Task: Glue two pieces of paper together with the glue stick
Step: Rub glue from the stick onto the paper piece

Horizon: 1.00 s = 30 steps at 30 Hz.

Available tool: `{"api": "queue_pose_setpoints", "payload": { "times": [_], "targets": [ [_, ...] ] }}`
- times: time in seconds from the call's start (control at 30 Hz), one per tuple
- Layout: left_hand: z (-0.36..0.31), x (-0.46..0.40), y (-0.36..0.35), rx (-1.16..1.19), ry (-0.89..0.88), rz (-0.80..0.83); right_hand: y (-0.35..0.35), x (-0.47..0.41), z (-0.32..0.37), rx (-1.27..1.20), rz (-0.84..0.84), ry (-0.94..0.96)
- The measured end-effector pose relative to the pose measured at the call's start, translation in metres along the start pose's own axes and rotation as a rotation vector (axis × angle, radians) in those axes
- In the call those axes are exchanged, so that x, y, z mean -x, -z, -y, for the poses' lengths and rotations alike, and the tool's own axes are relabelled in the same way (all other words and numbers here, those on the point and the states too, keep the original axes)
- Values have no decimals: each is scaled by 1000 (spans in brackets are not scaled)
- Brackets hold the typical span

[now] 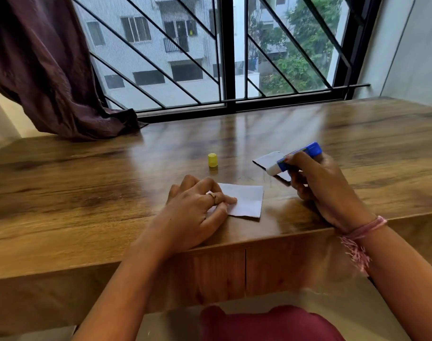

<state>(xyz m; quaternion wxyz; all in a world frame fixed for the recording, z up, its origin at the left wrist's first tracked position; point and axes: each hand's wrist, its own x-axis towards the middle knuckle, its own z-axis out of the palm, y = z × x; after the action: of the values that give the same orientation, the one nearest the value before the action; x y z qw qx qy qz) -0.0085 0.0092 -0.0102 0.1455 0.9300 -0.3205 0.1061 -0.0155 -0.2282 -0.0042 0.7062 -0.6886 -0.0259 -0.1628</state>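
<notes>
A white square of paper (pixel 246 200) lies flat near the table's front edge. My left hand (pixel 197 212) rests on its left part, fingers pressing it down. My right hand (pixel 318 183) grips a blue glue stick (pixel 296 157) with its white tip uncapped and pointing left, above the table. Behind the stick lies a second piece of paper (pixel 266 159), partly hidden by the stick and my fingers. The yellow cap (pixel 212 160) stands upright on the table, apart from both papers.
The wooden table (pixel 87 183) runs wide to left and right. A barred window (pixel 224 57) stands behind it. A dark maroon curtain (pixel 50 70) drapes onto the table's back left corner.
</notes>
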Motion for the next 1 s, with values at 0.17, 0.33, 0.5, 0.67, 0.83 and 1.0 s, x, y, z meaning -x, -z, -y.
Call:
{"api": "queue_pose_setpoints", "payload": {
  "times": [0.17, 0.33, 0.5, 0.67, 0.83, 1.0],
  "targets": [
    [-19, -3, -3, -62, 22, -66, 0, 0, -1, 13, -11, -12],
    [-12, -9, 7, -15, 34, -116, 2, 1, 0, 31, -14, -19],
    [15, -10, 21, 108, -113, 108, 1, 1, 1, 14, -5, -17],
    [22, -10, 23, 143, -194, 177, 0, 1, 1, 14, 4, -15],
    [17, -9, 24, 149, -190, 182, 0, 0, 0, 27, 14, -15],
    [0, -11, 24, 87, -123, 200, -1, 2, 1, 55, 31, 2]
  ]
}}
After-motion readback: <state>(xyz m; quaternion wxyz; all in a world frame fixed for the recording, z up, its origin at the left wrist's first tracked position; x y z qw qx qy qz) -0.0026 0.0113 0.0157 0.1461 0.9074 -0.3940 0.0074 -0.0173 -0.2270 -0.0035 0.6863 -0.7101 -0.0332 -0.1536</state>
